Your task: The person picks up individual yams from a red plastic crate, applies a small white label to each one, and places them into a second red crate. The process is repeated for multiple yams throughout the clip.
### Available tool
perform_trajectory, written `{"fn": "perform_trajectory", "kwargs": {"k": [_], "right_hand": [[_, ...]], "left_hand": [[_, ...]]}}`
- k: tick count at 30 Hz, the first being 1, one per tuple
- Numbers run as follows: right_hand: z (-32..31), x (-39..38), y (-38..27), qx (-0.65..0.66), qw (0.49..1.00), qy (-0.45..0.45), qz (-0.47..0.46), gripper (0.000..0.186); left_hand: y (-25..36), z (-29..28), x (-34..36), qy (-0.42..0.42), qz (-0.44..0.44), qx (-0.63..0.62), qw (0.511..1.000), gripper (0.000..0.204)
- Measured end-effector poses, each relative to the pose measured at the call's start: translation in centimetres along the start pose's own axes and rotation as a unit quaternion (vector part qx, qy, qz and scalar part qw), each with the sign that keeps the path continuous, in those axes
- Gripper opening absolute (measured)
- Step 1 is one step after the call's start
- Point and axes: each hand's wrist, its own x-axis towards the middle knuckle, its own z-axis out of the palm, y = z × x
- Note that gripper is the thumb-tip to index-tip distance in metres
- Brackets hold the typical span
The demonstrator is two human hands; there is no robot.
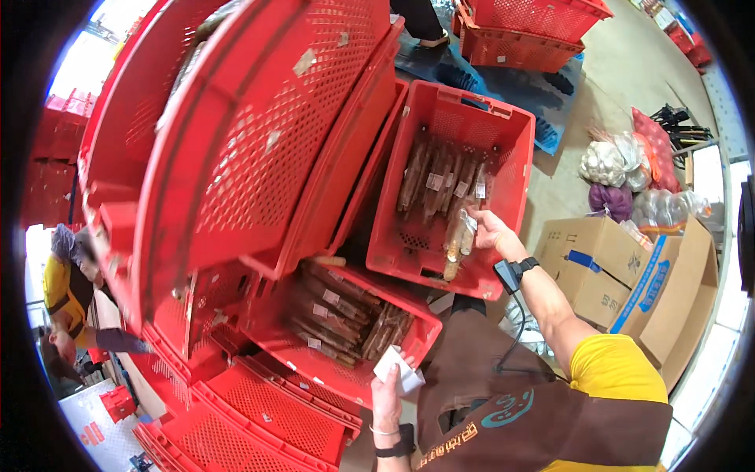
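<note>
My right hand [495, 234] is closed on the end of a clear-film pack of long brown roots [454, 245], which look like yams. That pack lies tilted at the near end of a red crate [515, 189], beside several similar labelled packs [444, 177]. My left hand [387, 400] grips a white piece of paper or label roll [399, 371], partly hidden by the fingers. It is over the near right corner of a second, lower red crate [421, 315]. More labelled root packs [334, 311] lie inside that crate.
Tall stacked red crates [275, 134] rise on my left, with further crates [267, 417] below. On the right stand cardboard boxes [590, 259] and bagged vegetables [617, 161]. A blue pallet [562, 102] lies beyond the crate. Another person [67, 283] is at far left.
</note>
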Motion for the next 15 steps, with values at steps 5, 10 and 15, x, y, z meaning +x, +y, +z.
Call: {"fn": "perform_trajectory", "kwargs": {"k": [5, 10, 15], "right_hand": [[-6.6, 9.4, -7.2, -0.146, 0.970, 0.165, -0.108, 0.016], [-1.1, 19.3, -10.2, -0.387, 0.893, 0.180, -0.143, 0.020], [-3.1, 30.0, -9.3, -0.334, 0.909, -0.028, -0.248, 0.033]], "left_hand": [[-2.1, 4.1, 3.7, 0.047, -0.047, -0.008, 0.998, 0.045], [-6.2, 4.4, 5.1, 0.099, -0.077, -0.039, 0.991, 0.038], [-7.5, 2.2, 5.1, 0.159, -0.124, -0.033, 0.979, 0.039]]}}
